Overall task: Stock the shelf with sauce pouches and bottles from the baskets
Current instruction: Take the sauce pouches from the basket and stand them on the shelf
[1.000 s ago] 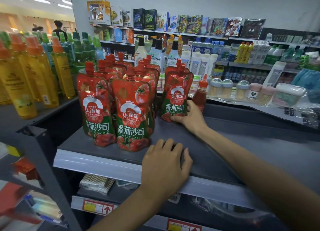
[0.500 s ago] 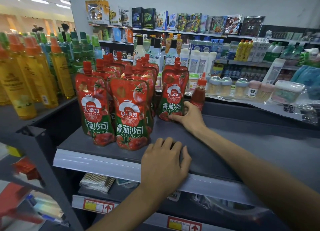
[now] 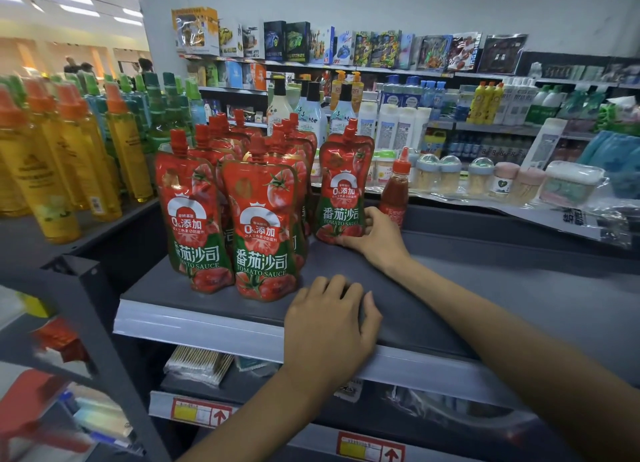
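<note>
Several red tomato sauce pouches [image 3: 263, 226] stand in rows on the dark grey shelf [image 3: 485, 288]. One more pouch [image 3: 343, 184] stands upright to their right, near the back. My right hand [image 3: 375, 236] holds that pouch at its lower right corner, fingers curled against its base. A small red sauce bottle [image 3: 394, 188] stands just right of the pouch, behind my hand. My left hand [image 3: 330, 326] rests palm down on the shelf's front edge, fingers bent over the lip and holding nothing.
Yellow and green bottles [image 3: 69, 156] fill the shelf to the left. Behind the shelf lies a wrapped row of small jars [image 3: 485, 177]. Far shelves hold bottles and boxed toys [image 3: 346, 46]. A lower shelf holds cotton swabs [image 3: 197, 361]. People stand at the far left.
My right hand has pushed the single pouch back and a little left, closer to the pouch rows. The left hand has stayed on the shelf edge.
</note>
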{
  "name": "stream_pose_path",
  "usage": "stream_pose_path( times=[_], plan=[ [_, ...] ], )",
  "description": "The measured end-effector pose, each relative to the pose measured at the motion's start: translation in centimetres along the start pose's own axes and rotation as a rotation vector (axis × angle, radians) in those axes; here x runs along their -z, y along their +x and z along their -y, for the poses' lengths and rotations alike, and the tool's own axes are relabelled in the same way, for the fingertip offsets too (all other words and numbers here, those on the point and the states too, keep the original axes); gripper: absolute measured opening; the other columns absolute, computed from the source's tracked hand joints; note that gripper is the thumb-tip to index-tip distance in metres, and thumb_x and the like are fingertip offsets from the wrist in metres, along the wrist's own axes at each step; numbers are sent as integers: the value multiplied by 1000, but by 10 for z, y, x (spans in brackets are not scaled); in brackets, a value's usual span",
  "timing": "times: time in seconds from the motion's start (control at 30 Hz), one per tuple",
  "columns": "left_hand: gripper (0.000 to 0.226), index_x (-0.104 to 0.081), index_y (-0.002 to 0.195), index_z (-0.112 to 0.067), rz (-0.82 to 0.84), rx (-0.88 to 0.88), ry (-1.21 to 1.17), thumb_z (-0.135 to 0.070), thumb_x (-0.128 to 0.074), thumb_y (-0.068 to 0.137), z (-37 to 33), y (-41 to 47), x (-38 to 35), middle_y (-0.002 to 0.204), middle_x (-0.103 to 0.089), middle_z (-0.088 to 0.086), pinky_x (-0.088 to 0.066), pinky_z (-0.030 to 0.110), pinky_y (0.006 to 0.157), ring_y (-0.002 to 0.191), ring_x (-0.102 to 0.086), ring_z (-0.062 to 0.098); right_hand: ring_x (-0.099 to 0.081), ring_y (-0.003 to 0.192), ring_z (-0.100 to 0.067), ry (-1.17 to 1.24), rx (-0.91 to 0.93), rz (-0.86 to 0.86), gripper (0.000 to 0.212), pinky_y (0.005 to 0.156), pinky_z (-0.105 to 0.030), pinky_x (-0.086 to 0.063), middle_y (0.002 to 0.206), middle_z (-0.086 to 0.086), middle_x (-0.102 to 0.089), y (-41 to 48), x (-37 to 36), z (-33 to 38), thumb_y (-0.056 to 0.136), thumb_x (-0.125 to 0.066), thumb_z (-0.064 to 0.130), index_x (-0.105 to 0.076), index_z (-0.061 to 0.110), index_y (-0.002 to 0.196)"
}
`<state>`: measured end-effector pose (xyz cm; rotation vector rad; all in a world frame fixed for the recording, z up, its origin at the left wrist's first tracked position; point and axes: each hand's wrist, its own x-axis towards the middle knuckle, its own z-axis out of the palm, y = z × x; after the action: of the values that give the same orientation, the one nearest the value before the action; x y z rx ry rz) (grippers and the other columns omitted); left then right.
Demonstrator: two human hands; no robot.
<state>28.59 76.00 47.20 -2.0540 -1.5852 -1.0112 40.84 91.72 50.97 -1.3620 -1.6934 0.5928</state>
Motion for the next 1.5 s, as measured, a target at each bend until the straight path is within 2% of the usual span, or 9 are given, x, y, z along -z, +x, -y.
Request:
stream_pose_path(
  times=[0.47,0.53,0.67,0.9,1.0,1.13,1.3,1.4,1.5],
  plan=[
    [33,-58,73,-21,20,-1,0,-37,-45,99,0,0,1,76,-58,-3,-43,38,62,73,-55,23,-70,97,-13,-66,-24,-20,65,88,-42,-60,107,6,-73,-3,1,1,62,-99,30,-59,18,112],
    [33,-58,73,-21,19,1,2,-37,-46,99,0,0,1,76,-58,-3,-43,38,62,73,-55,23,-70,97,-13,-72,-33,-15,65,88,-39,-60,107,5,-73,-5,2,3,62,-98,28,-58,17,112],
    [33,-60,74,-21,20,4,0,-37,-45,99,1,0,2,77,-59,-3,-41,36,62,73,-55,22,-67,88,-8,-78,-54,-2,56,76,-20,-55,95,10,-67,-11,9,5,69,-95,17,-58,12,111],
    [36,-60,72,-20,26,6,-33,-37,-42,99,2,-2,2,74,-60,-1,-42,36,63,71,-57,22,-67,100,-22,-105,-126,2,58,93,-37,-58,104,-2,-66,-28,25,4,70,-94,13,-61,9,117],
    [35,-56,70,-21,40,-5,-76,-36,-43,98,6,-2,6,73,-59,-1,-42,37,63,70,-58,24,-69,99,-24,-105,-155,38,47,96,-44,-57,100,-1,-68,-49,47,7,73,-91,13,-63,16,110],
    [35,-62,77,-24,158,-15,-217,-43,-43,99,4,1,20,80,-63,-7,-49,37,59,76,-61,18,-73,96,-21,-32,-131,-38,33,96,-41,-58,102,-4,-74,-113,100,20,79,-86,14,-69,18,107],
    [20,-74,106,-19,145,-203,-545,-29,-58,100,-53,-18,49,103,-74,-5,-58,38,81,95,-69,17,-74,98,-11,141,-73,-243,24,89,-26,-59,103,0,-76,-258,178,33,90,-79,19,-71,18,112],
    [20,-74,112,-16,219,-320,-780,-22,-59,102,-121,-55,64,106,-74,-5,-56,30,86,96,-70,13,-74,98,-14,235,-195,-412,19,86,-25,-59,102,2,-78,-363,210,17,94,-75,20,-73,19,113],
    [21,-71,120,-16,518,-356,-1009,-21,-58,105,-192,-114,60,106,-75,-5,-58,38,82,93,-71,15,-74,97,-15,283,-460,-602,16,85,-26,-59,101,-2,-77,-472,221,-30,95,-72,20,-73,16,111]
  ],
)
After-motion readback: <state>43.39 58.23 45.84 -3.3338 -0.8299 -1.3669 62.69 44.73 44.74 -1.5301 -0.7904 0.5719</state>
